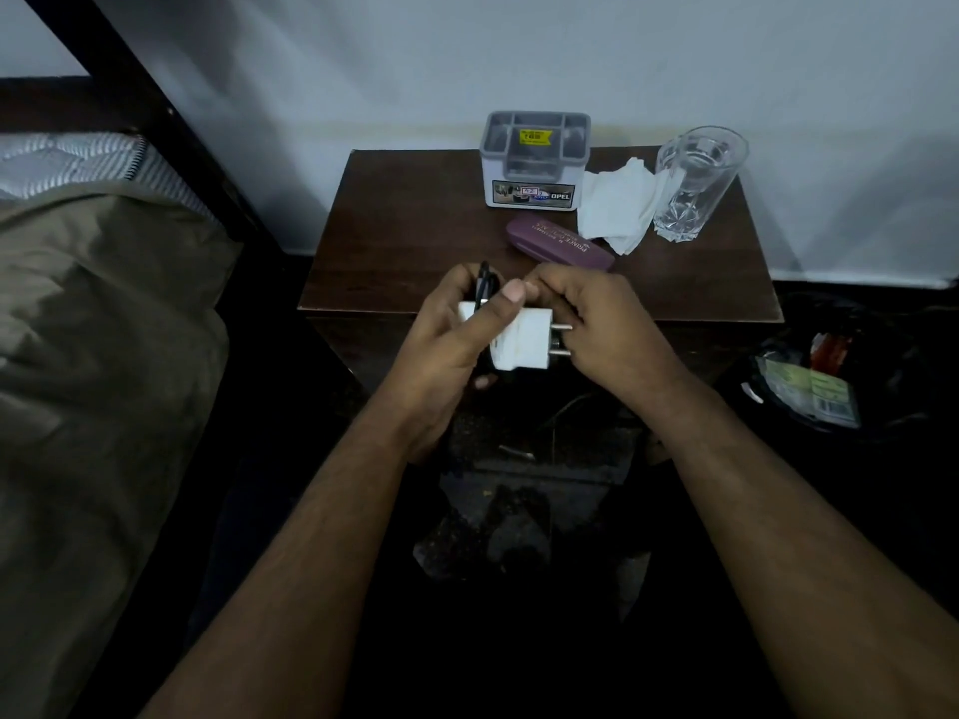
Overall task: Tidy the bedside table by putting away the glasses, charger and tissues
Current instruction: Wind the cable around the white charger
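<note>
A white charger with two metal pins pointing right hangs in front of the dark wooden bedside table. My left hand grips its body together with a loop of black cable. My right hand holds the pin end. A closed purple glasses case lies on the table just beyond my hands. White crumpled tissues lie behind the case, touching the drinking glass.
A grey compartment organiser stands at the table's back edge. A clear empty glass stands at the back right. A bed with an olive cover is on the left. A dark bin with wrappers sits on the floor at right.
</note>
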`<move>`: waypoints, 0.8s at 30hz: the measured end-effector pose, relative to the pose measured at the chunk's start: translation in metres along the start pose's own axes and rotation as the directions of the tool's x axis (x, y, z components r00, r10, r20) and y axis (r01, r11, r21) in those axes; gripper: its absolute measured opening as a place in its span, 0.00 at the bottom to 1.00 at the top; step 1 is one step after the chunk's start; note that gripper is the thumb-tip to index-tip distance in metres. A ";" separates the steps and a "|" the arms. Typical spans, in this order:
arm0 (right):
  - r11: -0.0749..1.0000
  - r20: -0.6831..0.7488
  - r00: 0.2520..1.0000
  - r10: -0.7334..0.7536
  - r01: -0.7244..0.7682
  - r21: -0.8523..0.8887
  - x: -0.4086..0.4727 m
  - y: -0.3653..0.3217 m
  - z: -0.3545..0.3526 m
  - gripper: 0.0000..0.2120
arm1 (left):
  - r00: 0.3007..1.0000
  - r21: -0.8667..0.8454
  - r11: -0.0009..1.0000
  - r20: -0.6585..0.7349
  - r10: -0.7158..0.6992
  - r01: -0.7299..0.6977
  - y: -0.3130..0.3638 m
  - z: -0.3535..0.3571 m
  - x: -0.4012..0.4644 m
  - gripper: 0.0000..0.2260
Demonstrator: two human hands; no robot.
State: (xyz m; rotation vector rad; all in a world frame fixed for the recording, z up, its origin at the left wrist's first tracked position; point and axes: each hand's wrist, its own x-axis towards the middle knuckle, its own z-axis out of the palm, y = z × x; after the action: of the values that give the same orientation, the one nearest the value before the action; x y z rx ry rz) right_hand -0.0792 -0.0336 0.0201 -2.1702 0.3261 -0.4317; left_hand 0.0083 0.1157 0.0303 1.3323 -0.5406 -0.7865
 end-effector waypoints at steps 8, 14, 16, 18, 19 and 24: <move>0.969 0.292 0.955 -0.055 0.122 -0.216 -0.008 -0.009 0.031 0.12 | 0.983 -0.251 0.965 -0.183 0.026 -0.072 0.005 0.000 0.003 0.07; 0.957 0.455 0.890 0.009 0.125 -0.263 -0.006 -0.015 0.032 0.11 | 0.873 -0.041 0.989 -0.476 0.107 -0.143 0.001 -0.010 0.011 0.12; 0.946 0.475 0.880 0.000 0.154 -0.285 -0.006 -0.017 0.032 0.06 | 0.820 0.105 0.984 -0.543 0.178 -0.144 -0.002 -0.014 0.012 0.13; 0.926 0.494 0.869 0.026 0.165 -0.340 -0.006 -0.019 0.033 0.07 | 0.787 0.215 0.964 -0.562 0.254 -0.158 -0.005 -0.015 0.014 0.15; 0.914 0.503 0.864 0.035 0.176 -0.365 -0.006 -0.020 0.034 0.07 | 0.776 0.268 0.949 -0.560 0.292 -0.164 -0.006 -0.016 0.014 0.16; 0.846 0.507 0.862 0.004 0.268 -0.461 -0.010 -0.022 0.039 0.08 | 0.778 0.504 0.850 -0.469 0.417 -0.152 -0.008 -0.018 0.013 0.20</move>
State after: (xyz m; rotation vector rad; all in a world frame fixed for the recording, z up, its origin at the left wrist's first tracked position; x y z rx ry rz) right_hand -0.0698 0.0110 0.0143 -2.7491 -0.0131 0.1794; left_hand 0.0286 0.1164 0.0178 1.7576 -0.4397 0.0322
